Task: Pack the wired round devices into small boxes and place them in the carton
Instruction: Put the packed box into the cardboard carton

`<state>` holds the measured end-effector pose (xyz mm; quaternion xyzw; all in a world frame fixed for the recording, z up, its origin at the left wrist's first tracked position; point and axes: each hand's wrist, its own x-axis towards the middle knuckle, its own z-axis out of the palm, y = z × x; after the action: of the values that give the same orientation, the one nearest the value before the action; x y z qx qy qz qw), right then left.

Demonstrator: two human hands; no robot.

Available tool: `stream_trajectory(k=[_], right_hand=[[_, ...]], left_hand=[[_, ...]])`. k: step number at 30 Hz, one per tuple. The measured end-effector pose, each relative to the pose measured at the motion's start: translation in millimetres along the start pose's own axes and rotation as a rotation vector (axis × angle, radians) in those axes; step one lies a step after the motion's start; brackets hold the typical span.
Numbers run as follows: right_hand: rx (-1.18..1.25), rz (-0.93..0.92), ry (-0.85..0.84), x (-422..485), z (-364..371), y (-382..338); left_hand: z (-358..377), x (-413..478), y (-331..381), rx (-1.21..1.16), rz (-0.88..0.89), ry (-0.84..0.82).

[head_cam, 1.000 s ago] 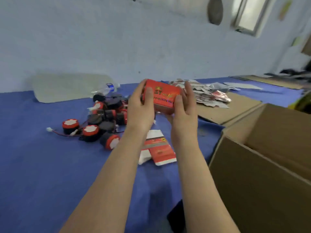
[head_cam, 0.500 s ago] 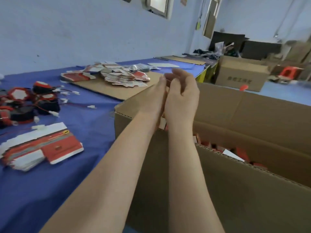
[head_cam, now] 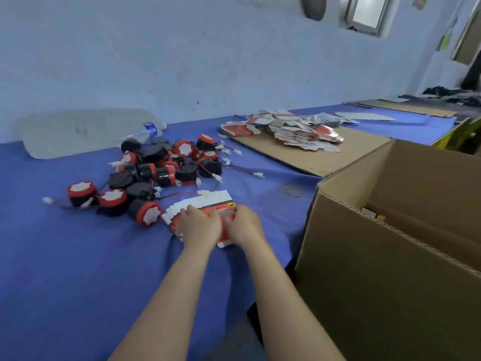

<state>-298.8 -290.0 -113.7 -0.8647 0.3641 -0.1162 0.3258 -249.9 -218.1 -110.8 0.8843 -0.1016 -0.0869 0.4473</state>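
A fanned stack of flat red-and-white small boxes (head_cam: pixel 208 204) lies on the blue table. My left hand (head_cam: pixel 199 226) and my right hand (head_cam: pixel 243 226) sit side by side on the stack, fingers curled down over its top sheets; the fingertips are hidden. Left of the stack is a heap of wired round devices (head_cam: pixel 161 168), black with red caps and red-black leads ending in white plugs. The open brown carton (head_cam: pixel 390 246) stands at the right, with a few red boxes just visible deep inside.
More flat boxes (head_cam: pixel 302 134) are piled on a cardboard sheet (head_cam: pixel 320 155) at the back. A plastic bottle (head_cam: pixel 145 130) and a clear plastic bag (head_cam: pixel 78 131) lie by the wall. A round tape ring (head_cam: pixel 292 191) rests near the carton.
The packed red box I was holding went into the carton. Both hands came back left, empty, and settled on the stack of flat boxes; my view swung back to the table.
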Motion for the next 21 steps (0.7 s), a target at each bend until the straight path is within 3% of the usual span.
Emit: stream_trajectory(k=[5, 9, 13, 16, 19, 21], right_hand=[[-0.068, 0.037, 0.161, 8, 14, -12], [0.274, 0.005, 0.272, 10, -12, -12], [0.616, -0.179, 0.457, 3, -43, -15], [0.814, -0.356, 0.288, -6, -40, -40], [0.724, -0.446, 0.147, -1, -16, -72], [0.602, -0.485, 0.21, 5, 5, -96]], left_hand=[[-13, 16, -2, -0.182, -0.063, -0.064], [-22, 19, -2, -0.307, -0.023, -0.076], [-39, 25, 5, -0.438, 0.1, -0.023], [-64, 32, 12, -0.585, 0.198, 0.066], [-96, 45, 2, -0.542, 0.252, 0.252], [-118, 55, -14, -0.367, 0.255, 0.403]])
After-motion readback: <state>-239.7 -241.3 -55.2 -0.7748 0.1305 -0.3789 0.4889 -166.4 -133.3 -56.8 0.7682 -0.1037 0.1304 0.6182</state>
